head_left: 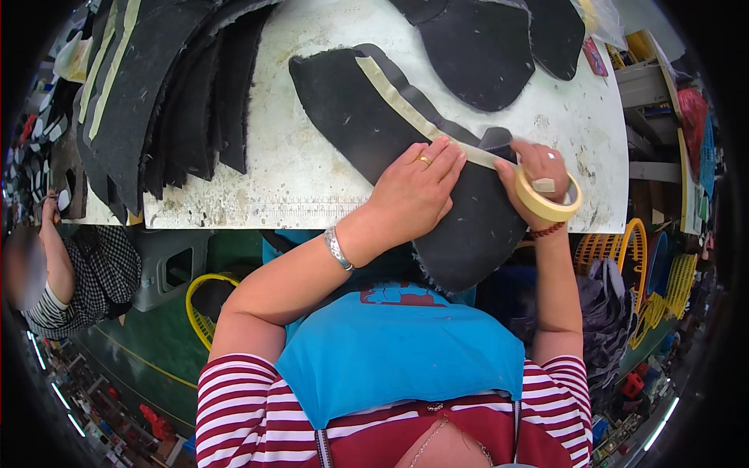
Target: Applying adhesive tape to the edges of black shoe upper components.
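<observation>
Wore nearest the camera, at the lower middle of the frame, a bright blue cloth apron (pixel 406 351) over a maroon-and-white striped shirt (pixel 234 398).

Had at the centre a long, curved black fabric panel (pixel 476 218), slanted from upper middle toward lower right, mostly on the white, stained tabletop (pixel 304 187), with a rounded end over the near edge. Looked matt and flecked with lint, with a scalloped upper right side and a small flap raised near the right hand (pixel 532 165).

Ran a narrow strip of cream tape (pixel 406 107) along that side. Seemed well advanced: taped from the upper end as far as the right hand, but without visible tape below it. Probably needed parting from the roll; could not see the join.

Pressed the left hand (pixel 417 183) flat on panel and tape, with fingers straight and together. Curled the right fingers beside the strip, with a cream ring-shaped tape roll (pixel 550 209) around that hand; could not tell whether pinching anything.

Showed a stack of black fabric panels (pixel 172 86) at upper left, some with cream strips, and loose black rounded pieces (pixel 476 54) at upper right.
</observation>
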A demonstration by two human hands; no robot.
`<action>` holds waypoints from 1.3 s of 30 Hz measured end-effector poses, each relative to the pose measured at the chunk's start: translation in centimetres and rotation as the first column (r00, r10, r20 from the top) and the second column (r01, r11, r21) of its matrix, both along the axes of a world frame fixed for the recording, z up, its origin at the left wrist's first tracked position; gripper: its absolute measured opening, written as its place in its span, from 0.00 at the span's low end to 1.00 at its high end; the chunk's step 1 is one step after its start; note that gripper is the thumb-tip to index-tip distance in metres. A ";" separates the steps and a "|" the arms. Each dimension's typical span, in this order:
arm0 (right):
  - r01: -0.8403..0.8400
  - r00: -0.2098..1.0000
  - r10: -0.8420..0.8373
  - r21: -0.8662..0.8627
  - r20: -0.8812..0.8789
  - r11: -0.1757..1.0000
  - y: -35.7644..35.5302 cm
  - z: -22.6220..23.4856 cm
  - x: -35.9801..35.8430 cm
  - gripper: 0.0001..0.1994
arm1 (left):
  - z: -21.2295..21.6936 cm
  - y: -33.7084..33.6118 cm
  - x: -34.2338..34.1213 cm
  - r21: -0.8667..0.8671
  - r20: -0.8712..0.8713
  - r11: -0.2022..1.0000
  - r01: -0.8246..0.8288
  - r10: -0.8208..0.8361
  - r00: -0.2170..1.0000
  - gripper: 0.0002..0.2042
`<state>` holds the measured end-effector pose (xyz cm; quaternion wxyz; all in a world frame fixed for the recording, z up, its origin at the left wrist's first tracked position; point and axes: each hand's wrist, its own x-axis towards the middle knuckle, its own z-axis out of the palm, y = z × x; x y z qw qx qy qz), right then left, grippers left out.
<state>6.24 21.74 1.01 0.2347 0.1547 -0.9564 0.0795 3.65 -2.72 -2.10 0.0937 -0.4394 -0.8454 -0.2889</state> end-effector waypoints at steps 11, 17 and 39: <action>-0.047 0.974 0.114 -0.316 0.195 0.948 0.3 0.4 -0.8 0.09 | 0.0 0.1 0.1 -0.037 0.001 0.999 0.004 -0.004 1.000 0.29; 0.114 0.975 -0.082 -0.148 0.205 0.982 -1.6 0.4 1.2 0.14 | 0.3 0.1 0.1 -0.084 -0.033 0.996 -0.013 0.010 0.999 0.28; 0.084 0.987 -0.034 -0.324 0.155 0.942 -3.2 -1.7 1.1 0.08 | 4.8 -0.2 -2.3 -0.364 0.144 0.924 0.118 -0.070 0.987 0.23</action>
